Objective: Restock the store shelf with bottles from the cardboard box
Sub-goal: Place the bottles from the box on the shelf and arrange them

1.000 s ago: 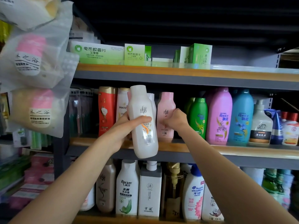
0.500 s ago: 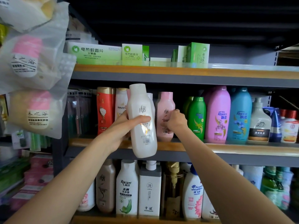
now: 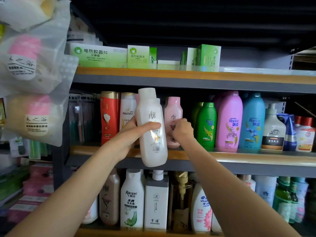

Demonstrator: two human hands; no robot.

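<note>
**Trainee:** What is the state of each hand?

**Supervisor:** The left hand (image 3: 130, 134) is wrapped round the white bottle (image 3: 152, 127), thumb across the label, holding it upright with a slight tilt in front of the middle shelf (image 3: 239, 156). The bottle's base hangs below the shelf's front edge. The right hand (image 3: 182, 130) has curled fingers on the pink bottle (image 3: 173, 120), which stands on that shelf; whether it grips or only pushes cannot be told.

**Trainee:** How should the operator do this step well?

**Supervisor:** Judged from the layout, the pink bottle should be shifted first to open a slot beside the Pantene bottle (image 3: 127, 112). The white bottle should then be lifted clear of the edge, set down flat, label outward. The smooth plastic may slip; the neighbouring green bottle (image 3: 206, 124) could be knocked.

**Trainee:** What of the surroundings?

**Supervisor:** The shelf is a wood-coloured board on a grey metal frame, closely stocked. Green cartons (image 3: 99, 54) sit on the upper shelf; packaged goods (image 3: 30, 65) hang at left. The cardboard box is not in view.
</note>
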